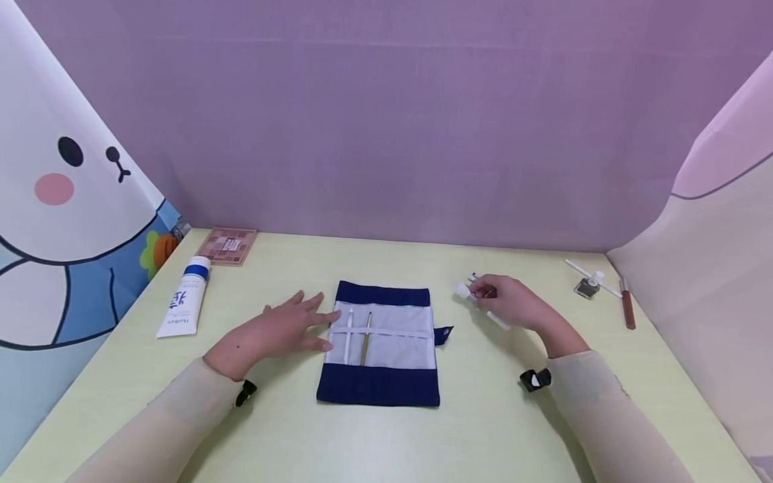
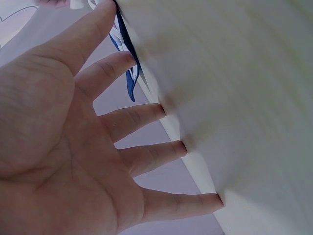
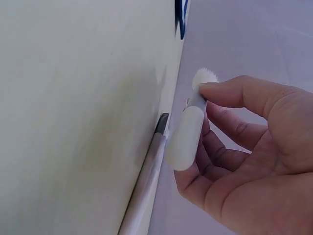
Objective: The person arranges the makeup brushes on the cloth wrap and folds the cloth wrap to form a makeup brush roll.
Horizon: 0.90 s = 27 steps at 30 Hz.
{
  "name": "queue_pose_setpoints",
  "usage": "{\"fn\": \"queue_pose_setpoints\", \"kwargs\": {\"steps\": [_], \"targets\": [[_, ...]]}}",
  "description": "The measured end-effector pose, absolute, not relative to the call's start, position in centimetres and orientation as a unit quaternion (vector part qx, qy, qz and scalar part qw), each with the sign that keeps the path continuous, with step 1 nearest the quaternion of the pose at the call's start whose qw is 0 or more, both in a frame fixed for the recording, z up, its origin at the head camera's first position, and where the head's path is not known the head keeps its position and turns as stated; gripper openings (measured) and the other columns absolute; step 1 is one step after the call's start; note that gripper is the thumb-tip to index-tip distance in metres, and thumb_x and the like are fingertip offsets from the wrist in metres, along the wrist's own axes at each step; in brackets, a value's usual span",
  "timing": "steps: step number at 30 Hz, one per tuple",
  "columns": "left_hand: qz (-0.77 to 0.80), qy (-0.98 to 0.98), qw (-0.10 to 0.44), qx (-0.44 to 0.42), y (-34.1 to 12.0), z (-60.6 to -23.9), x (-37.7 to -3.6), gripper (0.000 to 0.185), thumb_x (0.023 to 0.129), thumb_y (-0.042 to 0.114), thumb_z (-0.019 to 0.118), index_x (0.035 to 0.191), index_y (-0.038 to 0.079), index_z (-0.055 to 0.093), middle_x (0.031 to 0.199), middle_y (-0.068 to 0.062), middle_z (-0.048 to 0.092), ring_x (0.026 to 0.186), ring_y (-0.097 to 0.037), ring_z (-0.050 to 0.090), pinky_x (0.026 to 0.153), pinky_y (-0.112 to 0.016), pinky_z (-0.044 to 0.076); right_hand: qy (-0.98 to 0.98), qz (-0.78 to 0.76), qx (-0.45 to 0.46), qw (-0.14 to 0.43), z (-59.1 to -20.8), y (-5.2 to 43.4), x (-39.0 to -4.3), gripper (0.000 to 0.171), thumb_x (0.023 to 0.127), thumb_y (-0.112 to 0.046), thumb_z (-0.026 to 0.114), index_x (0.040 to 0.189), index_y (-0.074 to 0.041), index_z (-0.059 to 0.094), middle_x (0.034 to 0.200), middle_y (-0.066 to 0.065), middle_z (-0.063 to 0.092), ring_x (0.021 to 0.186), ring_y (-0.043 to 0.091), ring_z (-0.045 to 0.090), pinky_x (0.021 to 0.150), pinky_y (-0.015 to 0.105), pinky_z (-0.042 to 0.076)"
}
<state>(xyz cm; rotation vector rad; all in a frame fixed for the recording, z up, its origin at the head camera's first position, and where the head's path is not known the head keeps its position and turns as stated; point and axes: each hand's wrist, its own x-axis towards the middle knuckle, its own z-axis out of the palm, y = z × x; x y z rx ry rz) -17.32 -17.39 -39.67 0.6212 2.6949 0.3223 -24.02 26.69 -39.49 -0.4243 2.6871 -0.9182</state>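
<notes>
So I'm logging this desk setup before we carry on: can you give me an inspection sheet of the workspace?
Surface: pale green table.
Job's things: blue brush roll lying open, two brushes under its strap; white brush; another brush on the table beside it.
Clutter: white tube, eyeshadow palette, small bottle, brown pencil.
Grippers: left hand flat at the roll's edge; right hand pinches the white brush.
Cables: nothing seen.
Surroundings: purple backdrop, cartoon bear panel.
</notes>
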Motion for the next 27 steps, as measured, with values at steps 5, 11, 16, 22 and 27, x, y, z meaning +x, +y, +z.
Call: {"fn": "queue_pose_setpoints", "kwargs": {"steps": [5,11,16,22,27], "targets": [[0.114,0.953,0.177,0.220,-17.3,-39.6,-17.4,0.067,0.101,0.055,0.067,0.161,0.030,0.050,0.176,-0.023,0.026,0.159,-0.062,0.021,0.104,-0.097,0.025,0.919,-0.340,-0.147,0.138,-39.0,26.3,-23.9,0.026,0.103,-0.011,0.066,0.126,-0.001,0.071,0.115,0.016,0.071,0.103,0.023,0.065,0.086,0.029,0.054],[0.115,0.953,0.180,0.216,-17.2,-39.4,-17.3,0.068,0.100,0.056,0.068,0.161,0.031,0.050,0.177,-0.023,0.025,0.160,-0.062,0.020,0.104,-0.097,0.024,0.906,-0.370,-0.140,0.152,-38.7,25.8,-23.9,0.030,0.102,-0.012,0.066,0.129,0.002,0.069,0.116,0.017,0.070,0.100,0.021,0.067,0.081,0.025,0.058],[0.113,0.953,0.181,0.215,-17.0,-39.3,-17.3,0.068,0.100,0.057,0.068,0.161,0.031,0.050,0.177,-0.023,0.026,0.159,-0.062,0.021,0.104,-0.097,0.025,0.893,-0.395,-0.132,0.172,-38.5,25.3,-24.0,0.034,0.102,-0.015,0.067,0.131,0.002,0.067,0.117,0.017,0.069,0.096,0.020,0.069,0.083,0.030,0.063],[0.116,0.953,0.184,0.212,-17.0,-39.2,-17.2,0.068,0.100,0.057,0.068,0.160,0.031,0.051,0.177,-0.023,0.026,0.160,-0.061,0.021,0.105,-0.097,0.024,0.882,-0.417,-0.135,0.176,-37.8,24.3,-24.1,0.033,0.103,-0.014,0.067,0.131,0.004,0.067,0.119,0.019,0.071,0.096,0.020,0.070,0.083,0.030,0.065],[0.116,0.953,0.185,0.210,-17.1,-39.3,-17.3,0.068,0.100,0.055,0.068,0.161,0.030,0.050,0.177,-0.023,0.025,0.160,-0.062,0.020,0.105,-0.097,0.023,0.872,-0.432,-0.146,0.178,-37.0,22.9,-24.3,0.032,0.103,-0.013,0.066,0.131,0.003,0.067,0.120,0.020,0.072,0.099,0.020,0.071,0.085,0.033,0.066]]}}
